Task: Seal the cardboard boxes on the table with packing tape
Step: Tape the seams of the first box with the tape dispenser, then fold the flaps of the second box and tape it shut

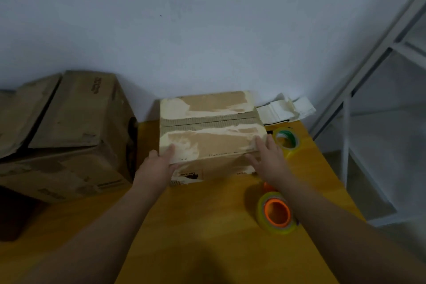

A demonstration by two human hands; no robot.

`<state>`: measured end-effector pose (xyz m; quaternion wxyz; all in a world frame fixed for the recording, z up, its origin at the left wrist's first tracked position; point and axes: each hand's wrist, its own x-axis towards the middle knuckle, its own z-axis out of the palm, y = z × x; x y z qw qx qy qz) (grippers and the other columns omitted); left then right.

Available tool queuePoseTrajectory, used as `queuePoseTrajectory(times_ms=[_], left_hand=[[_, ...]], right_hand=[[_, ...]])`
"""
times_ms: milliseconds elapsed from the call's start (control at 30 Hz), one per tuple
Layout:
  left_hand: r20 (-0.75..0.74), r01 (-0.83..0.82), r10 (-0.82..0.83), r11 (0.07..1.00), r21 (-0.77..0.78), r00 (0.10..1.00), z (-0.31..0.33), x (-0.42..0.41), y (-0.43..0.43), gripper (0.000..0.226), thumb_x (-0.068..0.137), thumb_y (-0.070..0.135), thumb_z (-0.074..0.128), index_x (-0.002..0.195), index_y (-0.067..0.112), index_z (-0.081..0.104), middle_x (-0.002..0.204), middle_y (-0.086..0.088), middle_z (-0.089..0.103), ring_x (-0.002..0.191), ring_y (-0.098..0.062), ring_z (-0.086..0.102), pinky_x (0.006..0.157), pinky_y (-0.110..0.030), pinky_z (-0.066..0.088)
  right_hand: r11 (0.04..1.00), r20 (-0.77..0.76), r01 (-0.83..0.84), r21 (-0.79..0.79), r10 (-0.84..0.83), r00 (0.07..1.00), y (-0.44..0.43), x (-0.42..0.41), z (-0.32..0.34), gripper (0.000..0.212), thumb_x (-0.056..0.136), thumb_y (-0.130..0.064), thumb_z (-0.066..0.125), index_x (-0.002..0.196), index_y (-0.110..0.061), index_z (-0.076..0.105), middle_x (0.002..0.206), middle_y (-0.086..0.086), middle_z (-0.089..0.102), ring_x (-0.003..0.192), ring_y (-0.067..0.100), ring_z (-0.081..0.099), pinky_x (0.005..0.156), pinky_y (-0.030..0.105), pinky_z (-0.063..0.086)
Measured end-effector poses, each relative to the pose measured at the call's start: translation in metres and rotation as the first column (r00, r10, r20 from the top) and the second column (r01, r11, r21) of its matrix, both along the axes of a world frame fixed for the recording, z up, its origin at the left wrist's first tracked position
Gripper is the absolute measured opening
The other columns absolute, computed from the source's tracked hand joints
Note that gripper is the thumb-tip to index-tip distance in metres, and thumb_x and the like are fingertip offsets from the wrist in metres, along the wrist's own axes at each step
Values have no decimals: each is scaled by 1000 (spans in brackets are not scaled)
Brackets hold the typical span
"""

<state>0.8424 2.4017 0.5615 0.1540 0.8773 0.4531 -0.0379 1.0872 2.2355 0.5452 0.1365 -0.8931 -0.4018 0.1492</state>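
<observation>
A small cardboard box (212,140) with torn pale patches on its closed top flaps stands at the middle of the yellow table (207,226), against the wall. My left hand (159,161) holds its near left corner, thumb on top. My right hand (267,157) lies with straight fingers on the near right corner of the top flap. A roll of clear tape with an orange core (276,212) lies on the table under my right forearm. Another clear roll with a green core (287,139) sits right of the box.
A large cardboard box (69,127) with loose top flaps stands at the left, beside the table. Crumpled white paper or tape backing (283,108) lies behind the small box. A white metal shelf frame (368,90) stands at the right, past the table edge.
</observation>
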Motion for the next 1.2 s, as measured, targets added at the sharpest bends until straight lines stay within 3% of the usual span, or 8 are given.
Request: queuePoseTrajectory(times_ms=[200, 300, 500, 633, 800, 900, 1067, 1200], left_hand=[[-38, -42, 42, 999, 6, 998, 2, 61, 3, 58, 98, 46, 36, 148, 29, 14, 121, -16, 42, 102, -29, 48, 79, -37, 44], [-40, -55, 55, 999, 0, 998, 9, 68, -4, 56, 98, 45, 35, 147, 26, 16, 129, -14, 38, 111, -29, 43, 86, -39, 43], [213, -74, 45, 989, 130, 976, 38, 18, -8, 46, 98, 35, 42, 142, 20, 40, 146, -4, 36, 132, -22, 33, 105, -37, 35], [305, -161, 93, 966, 203, 948, 59, -47, -1, 45, 97, 35, 45, 140, 20, 43, 145, -1, 38, 133, -19, 33, 106, -34, 33], [314, -246, 143, 914, 322, 939, 69, -144, 22, 46, 96, 32, 48, 140, 19, 43, 149, -5, 31, 136, -24, 27, 109, -39, 28], [230, -303, 234, 890, 341, 945, 68, -200, 50, 54, 96, 40, 44, 146, 23, 30, 154, -7, 17, 141, -28, 15, 113, -42, 20], [201, -318, 276, 921, 224, 940, 67, -260, 96, 55, 96, 50, 37, 146, 35, 21, 154, -12, 15, 140, -36, 13, 111, -48, 22], [196, -344, 335, 939, 11, 921, 67, -272, 129, 60, 94, 59, 26, 149, 36, 17, 155, -11, 11, 140, -37, 15, 110, -49, 24]], right_hand=[[990, 110, -83, -111, 95, 989, 2, 59, -1, 86, 90, -54, 50, 152, -24, -1, 159, 15, -7, 143, 39, 12, 115, 49, 16], [987, 186, -105, -121, 127, 974, 9, 65, 3, 84, 88, -58, 48, 151, -23, 5, 158, 16, -1, 145, 36, 4, 116, 51, 6], [907, 170, -418, 57, 403, 899, 51, -2, 35, 69, 90, -56, 42, 149, -25, 23, 159, 6, 10, 145, 24, 1, 114, 41, -9], [821, 62, -531, 208, 531, 845, 86, -82, 60, 62, 93, -47, 46, 149, -31, 23, 159, -1, 12, 145, 17, 2, 115, 36, -2], [795, -98, -492, 355, 555, 826, 129, -185, 76, 61, 94, -47, 48, 149, -35, 24, 158, -8, 6, 145, 15, 5, 113, 36, 19], [800, -111, -476, 365, 545, 831, 156, -241, 79, 61, 95, -48, 46, 149, -36, 21, 159, -7, -3, 145, 19, 2, 113, 37, 19], [886, -196, -264, 382, 357, 913, 184, -303, 76, 60, 96, -47, 45, 149, -32, 22, 159, 3, -3, 145, 29, 3, 113, 40, 19], [950, -232, -199, 240, 255, 939, 194, -317, 71, 65, 95, -53, 42, 151, -32, 14, 159, 8, -5, 145, 34, 4, 113, 43, 20]])
